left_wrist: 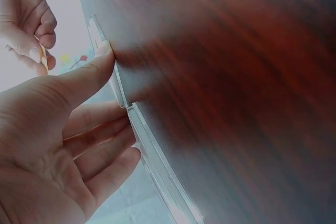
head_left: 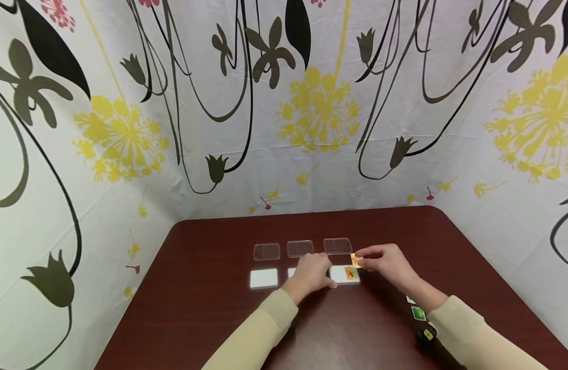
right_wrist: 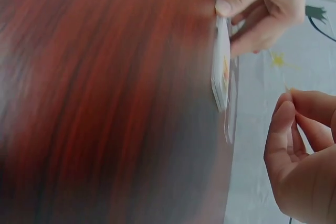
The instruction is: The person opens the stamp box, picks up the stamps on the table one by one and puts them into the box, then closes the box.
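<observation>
My right hand (head_left: 389, 263) pinches a small orange picture piece (head_left: 356, 260) between thumb and fingertips, above the far right corner of the rightmost white box (head_left: 338, 275). Thin and flat, the piece shows edge-on in the left wrist view. That box lies flat, with a similar orange-yellow picture (head_left: 351, 273) on the right half of its white top. My left hand (head_left: 311, 273) holds the box at its left end, thumb (left_wrist: 100, 69) on the near edge and fingers reaching over to the far side. This hand partly covers a middle white box (head_left: 291, 272).
Another white box (head_left: 264, 278) lies at the left of the row. Behind the row are three clear plastic lids (head_left: 300, 248). A green square piece (head_left: 418, 313) and a black object with a yellow patch (head_left: 426, 335) lie near my right forearm on the dark red table (head_left: 196, 298).
</observation>
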